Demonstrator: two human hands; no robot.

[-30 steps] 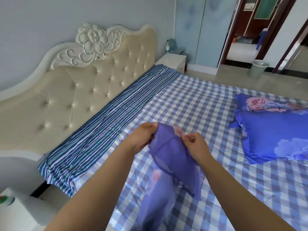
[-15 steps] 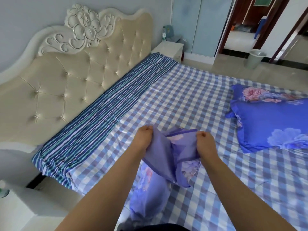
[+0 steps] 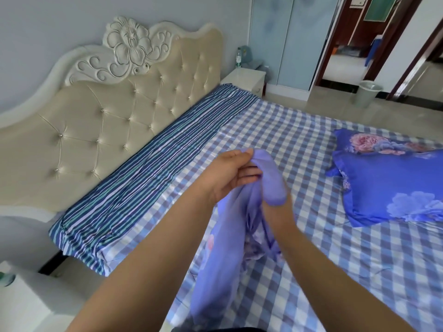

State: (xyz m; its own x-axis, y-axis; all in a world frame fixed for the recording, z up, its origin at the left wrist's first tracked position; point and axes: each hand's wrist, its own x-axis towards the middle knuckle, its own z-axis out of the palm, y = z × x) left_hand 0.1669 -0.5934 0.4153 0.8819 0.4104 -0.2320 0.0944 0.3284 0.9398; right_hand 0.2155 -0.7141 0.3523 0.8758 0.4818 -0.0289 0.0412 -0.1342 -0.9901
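My right hand [image 3: 281,210] has just slipped inside the pillowcase [image 3: 219,271], its grip hidden so I cannot tell, while my left hand [image 3: 230,176] pinches the opening, likely to turn it out.

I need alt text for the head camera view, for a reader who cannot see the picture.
Two bare hands hold a purple floral pillowcase over a blue checked sheet: the left hand pinches its edge, the right hand is partly hidden in the cloth. A blue floral pillow lies at right, a cream headboard at left.
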